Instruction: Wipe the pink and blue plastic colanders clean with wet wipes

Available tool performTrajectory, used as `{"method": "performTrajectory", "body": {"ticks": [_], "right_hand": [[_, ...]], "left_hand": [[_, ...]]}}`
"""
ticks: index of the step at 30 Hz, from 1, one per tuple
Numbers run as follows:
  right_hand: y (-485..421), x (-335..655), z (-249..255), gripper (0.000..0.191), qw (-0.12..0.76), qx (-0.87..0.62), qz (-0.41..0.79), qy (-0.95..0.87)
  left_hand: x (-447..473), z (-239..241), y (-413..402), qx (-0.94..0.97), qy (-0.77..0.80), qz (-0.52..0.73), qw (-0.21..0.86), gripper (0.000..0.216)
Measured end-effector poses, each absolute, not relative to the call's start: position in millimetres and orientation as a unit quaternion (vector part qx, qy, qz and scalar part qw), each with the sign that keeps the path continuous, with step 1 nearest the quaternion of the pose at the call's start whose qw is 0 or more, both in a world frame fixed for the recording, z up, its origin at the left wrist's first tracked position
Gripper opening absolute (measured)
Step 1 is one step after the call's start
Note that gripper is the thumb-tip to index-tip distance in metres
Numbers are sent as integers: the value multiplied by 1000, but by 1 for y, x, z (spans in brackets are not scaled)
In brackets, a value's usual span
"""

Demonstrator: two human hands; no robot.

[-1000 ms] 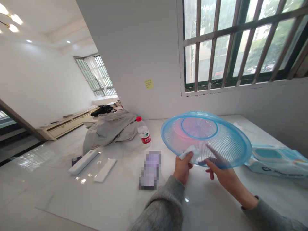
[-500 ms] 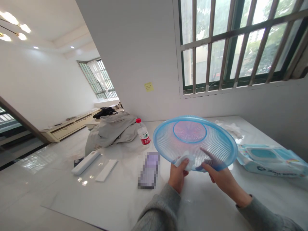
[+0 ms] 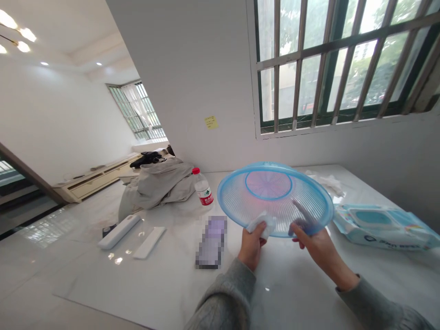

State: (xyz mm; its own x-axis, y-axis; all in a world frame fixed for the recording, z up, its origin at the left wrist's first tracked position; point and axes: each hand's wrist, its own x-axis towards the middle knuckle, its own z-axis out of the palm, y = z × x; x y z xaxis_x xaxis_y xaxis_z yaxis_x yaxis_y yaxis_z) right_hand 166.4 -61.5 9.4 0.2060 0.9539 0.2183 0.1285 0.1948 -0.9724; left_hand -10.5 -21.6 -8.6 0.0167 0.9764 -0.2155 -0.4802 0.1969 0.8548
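A round blue plastic colander (image 3: 237,201) with a pinkish ring-patterned base is held tilted above the white table, its inside facing me. My left hand (image 3: 252,245) pinches a crumpled white wipe (image 3: 263,223) over the near rim, left of the middle. On the near right of the same rim, my right hand (image 3: 314,245) grips with the thumb on the near side. Its other fingers show dimly through the mesh behind. To the right lies a light blue pack of wipes (image 3: 385,227).
Left of the colander are a red-capped bottle (image 3: 204,190) and a blurred-out phone-like object (image 3: 212,243). Farther left lie a white bar-shaped device (image 3: 120,233), a flat white strip (image 3: 150,243) and a grey cloth heap (image 3: 161,183). Crumpled white tissue (image 3: 326,183) lies behind the colander.
The colander and both hands sit slightly higher and farther left in view, and the view itself has shifted a little. Both hands keep their hold on the rim.
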Motion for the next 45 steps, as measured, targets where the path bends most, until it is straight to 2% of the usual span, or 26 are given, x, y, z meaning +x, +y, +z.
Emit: {"method": "performTrajectory", "body": {"ticks": [3, 8, 14, 19, 23, 27, 32, 39, 45], "right_hand": [[-60, 159, 2, 58, 559, -520, 412, -498], [-61, 155, 1, 76, 559, -498, 426, -508], [-64, 166, 10, 59, 529, -543, 342, -556], [-67, 180, 24, 57, 547, -576, 261, -548], [-65, 176, 20, 56, 569, -555, 299, -527], [-60, 166, 6, 42, 557, -527, 374, -522], [-58, 162, -3, 37, 542, -503, 414, -531], [-64, 171, 14, 34, 525, -555, 330, -555], [-66, 181, 24, 23, 585, -550, 253, -541]], "left_hand": [[-9, -7, -22, 293, 406, 567, 654, 51], [-9, -3, -23, 286, 410, 567, 655, 47], [-8, 2, -22, 277, 390, 582, 657, 43], [-4, -1, -24, 283, 390, 570, 665, 46], [-4, -5, -24, 280, 404, 560, 667, 49], [-7, -4, -22, 269, 408, 574, 657, 52], [-8, -3, -22, 269, 416, 568, 658, 53], [-8, -1, -23, 265, 396, 568, 671, 49], [-10, -2, -22, 260, 384, 577, 672, 51]]}}
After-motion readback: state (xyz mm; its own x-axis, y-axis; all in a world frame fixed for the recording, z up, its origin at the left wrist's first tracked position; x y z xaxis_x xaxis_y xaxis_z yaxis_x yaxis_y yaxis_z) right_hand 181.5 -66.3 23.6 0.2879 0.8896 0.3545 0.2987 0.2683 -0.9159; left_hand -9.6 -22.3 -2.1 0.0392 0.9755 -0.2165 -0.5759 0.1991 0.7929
